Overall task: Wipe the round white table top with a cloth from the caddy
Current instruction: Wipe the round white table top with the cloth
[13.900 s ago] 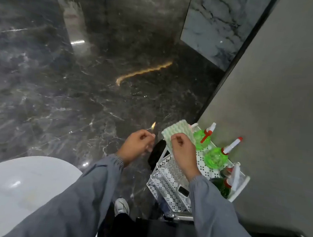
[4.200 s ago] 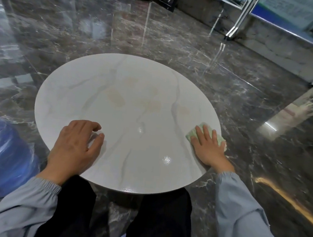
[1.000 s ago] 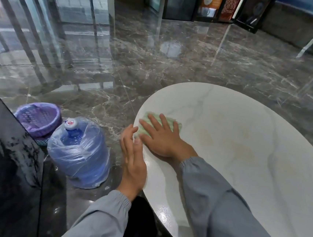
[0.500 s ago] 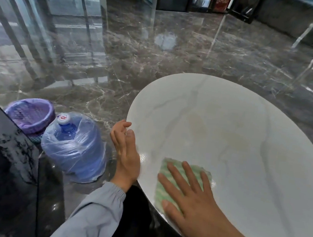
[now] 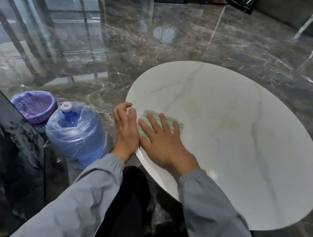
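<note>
One flat right hand (image 5: 163,145) atop cloth (image 5: 170,119)

Glossy dark marble floor (image 5: 177,49), glass panels (image 5: 53,13)

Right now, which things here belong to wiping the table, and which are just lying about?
In use: cloth, pressed flat under the right hand; table top; left hand at its edge.
Lying about: water bottle and purple basket, both on the floor.
</note>
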Tool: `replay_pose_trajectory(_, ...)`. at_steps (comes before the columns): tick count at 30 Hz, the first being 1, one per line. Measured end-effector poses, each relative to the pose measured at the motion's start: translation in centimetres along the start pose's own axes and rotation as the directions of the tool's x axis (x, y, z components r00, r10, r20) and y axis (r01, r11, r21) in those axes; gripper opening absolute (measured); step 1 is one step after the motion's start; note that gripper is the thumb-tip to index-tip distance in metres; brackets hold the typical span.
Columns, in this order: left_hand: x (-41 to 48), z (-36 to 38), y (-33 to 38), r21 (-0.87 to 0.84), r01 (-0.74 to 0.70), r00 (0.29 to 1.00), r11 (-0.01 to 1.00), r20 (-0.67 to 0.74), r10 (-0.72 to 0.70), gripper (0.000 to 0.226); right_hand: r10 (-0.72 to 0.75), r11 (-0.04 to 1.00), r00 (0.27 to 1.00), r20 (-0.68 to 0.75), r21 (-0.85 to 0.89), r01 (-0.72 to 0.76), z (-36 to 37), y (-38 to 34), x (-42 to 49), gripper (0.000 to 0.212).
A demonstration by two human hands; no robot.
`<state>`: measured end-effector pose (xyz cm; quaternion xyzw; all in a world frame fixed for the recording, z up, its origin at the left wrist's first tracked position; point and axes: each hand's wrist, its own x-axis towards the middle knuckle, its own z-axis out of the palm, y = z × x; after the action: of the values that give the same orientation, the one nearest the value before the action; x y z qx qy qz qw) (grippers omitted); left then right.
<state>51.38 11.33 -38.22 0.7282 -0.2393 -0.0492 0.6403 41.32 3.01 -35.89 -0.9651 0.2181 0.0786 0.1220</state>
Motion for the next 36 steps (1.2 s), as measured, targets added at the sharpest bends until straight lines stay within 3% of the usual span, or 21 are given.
replay_pose_trajectory(4,-0.1,0.0,0.2,0.044,-0.016,1.0,0.999,0.026,0.015,0.029,0.03,0.999,0.999,-0.04,0.011,-0.03,1.6,1.9,-9.4,0.061)
replay_pose_trajectory(7,0.0,-0.1,-0.2,0.087,-0.044,0.998,0.995,0.056,0.039,0.031,0.18,0.984,0.982,-0.05,-0.006,-0.18,2.1,6.6,-16.0,0.062)
replay_pose_trajectory(10,-0.6,-0.1,-0.1,0.22,-0.188,0.977,0.957,0.145,0.158,0.041,0.418,0.908,0.907,-0.053,0.057,-0.415,2.1,11.6,-19.8,0.063)
replay_pose_trajectory(13,-3.0,0.5,0.9,0.185,-0.314,0.936,0.931,0.222,0.272,0.031,0.55,0.835,0.829,-0.104,0.069,-0.546,2.3,12.0,-20.0,0.063)
replay_pose_trajectory(15,-4.9,1.1,1.7,0.175,-0.437,0.881,0.882,0.28,0.381,0.032,0.465,0.885,0.875,-0.134,0.043,-0.464,2.7,8.9,-18.9,0.061)
replay_pose_trajectory(18,-6.5,2.2,2.3,0.201,-0.546,0.802,0.813,0.408,0.437,0.034,0.223,0.975,0.966,-0.13,0.032,-0.221,3.7,2.9,-18.0,0.059)
replay_pose_trajectory(21,-6.5,2.5,1.6,0.289,-0.578,0.784,0.763,0.456,0.421,0.034,0.165,0.986,0.973,-0.161,0.054,-0.158,4.5,1.7,-18.6,0.059)
replay_pose_trajectory(24,-6.6,2.6,1.2,0.337,-0.542,0.816,0.77,0.428,0.388,0.033,0.314,0.949,0.925,-0.213,0.069,-0.307,4.4,6.3,-21.7,0.057)
replay_pose_trajectory(27,-6.9,2.9,1.5,0.371,-0.497,0.847,0.785,0.403,0.346,0.033,0.549,0.836,0.806,-0.221,0.142,-0.53,3.7,12.6,-25.7,0.059)
replay_pose_trajectory(30,-7.1,3.1,1.6,0.401,-0.518,0.835,0.756,0.427,0.346,0.033,0.66,0.751,0.729,-0.181,0.152,-0.643,3.4,14.5,-26.0,0.063)
replay_pose_trajectory(32,-7.3,3.2,1.6,0.412,-0.555,0.815,0.723,0.445,0.372,0.03,0.615,0.786,0.764,-0.196,0.071,-0.614,3.9,12.1,-23.8,0.064)
replay_pose_trajectory(36,-7.0,3.1,0.9,0.488,-0.591,0.792,0.643,0.505,0.344,0.03,0.338,0.94,0.918,-0.208,0.035,-0.338,4.8,3.6,-18.9,0.06)
